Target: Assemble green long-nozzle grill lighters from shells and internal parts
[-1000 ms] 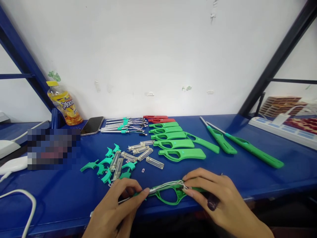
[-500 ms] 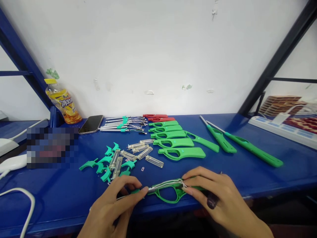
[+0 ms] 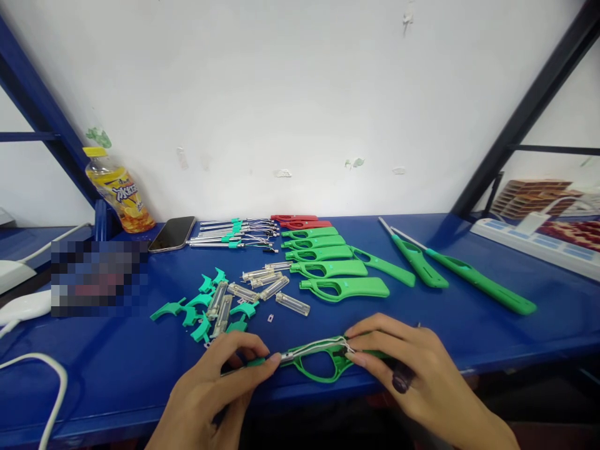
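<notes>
At lower centre of the frame, the green shell (image 3: 341, 367) sits at the table's (image 3: 469, 331) front edge. Left hand (image 3: 218, 378) clamped on the tube (image 3: 287, 357); right hand (image 3: 415, 362) clamped on the wires (image 3: 323, 344), dark handle (image 3: 401, 379) against its palm. Triggers (image 3: 169, 309) and tanks (image 3: 293, 304) crowd centre-left; other shells (image 3: 360, 287) lie in the way behind. Table surface gives room between right hand and lighters (image 3: 482, 280) at right. Bottle (image 3: 119, 194), upper left: white Chinese characters, 冰 legible.
</notes>
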Motion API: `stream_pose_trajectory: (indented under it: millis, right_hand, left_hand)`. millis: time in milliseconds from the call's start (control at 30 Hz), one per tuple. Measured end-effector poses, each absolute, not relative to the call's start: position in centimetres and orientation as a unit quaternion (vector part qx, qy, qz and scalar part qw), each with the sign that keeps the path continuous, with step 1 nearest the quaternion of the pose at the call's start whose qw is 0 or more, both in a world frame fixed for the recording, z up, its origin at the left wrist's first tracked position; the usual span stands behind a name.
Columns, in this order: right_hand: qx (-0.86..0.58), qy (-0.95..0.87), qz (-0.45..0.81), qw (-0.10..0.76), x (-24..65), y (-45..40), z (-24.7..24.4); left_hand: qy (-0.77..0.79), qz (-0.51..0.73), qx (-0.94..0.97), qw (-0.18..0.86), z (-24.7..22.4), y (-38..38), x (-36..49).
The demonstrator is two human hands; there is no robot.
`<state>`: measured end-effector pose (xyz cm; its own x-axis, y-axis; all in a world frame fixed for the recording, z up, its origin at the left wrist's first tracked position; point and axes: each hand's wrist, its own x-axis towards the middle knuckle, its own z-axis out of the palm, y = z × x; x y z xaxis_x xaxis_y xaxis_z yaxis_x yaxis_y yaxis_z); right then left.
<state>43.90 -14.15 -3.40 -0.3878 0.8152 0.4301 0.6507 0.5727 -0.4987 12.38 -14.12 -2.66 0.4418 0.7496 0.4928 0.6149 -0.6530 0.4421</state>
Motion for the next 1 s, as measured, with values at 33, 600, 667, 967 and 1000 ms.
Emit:
stream_pose_trajectory:
  millis: [33, 600, 667, 967, 1000]
  right_hand:
    - [-0.444, -0.823, 0.126, 0.331, 43.92, -14.16, -3.39]
    - [-0.445, -0.823, 0.122, 0.331, 43.98, -14.22, -3.37]
    - [-0.445, -0.824, 0.124, 0.328, 43.99, -14.24, -3.34]
    - [-0.441, -0.825, 0.125, 0.331, 43.88, -13.97, -3.29]
    - [-0.441, -0.825, 0.127, 0.33, 43.89, -13.99, -3.29]
  left_hand:
    - [0.403, 0.343, 0.843, 0.098, -2.74, -14.1, 12.33]
    - [0.407, 0.33, 0.849, 0.068, -2.93, -13.98, 11.89]
    - [0.41, 0.331, 0.847, 0.066, -2.84, -13.94, 11.94]
    - [0.402, 0.318, 0.854, 0.084, -2.84, -14.05, 12.1]
    - [0.404, 0.318, 0.854, 0.083, -2.87, -14.03, 12.08]
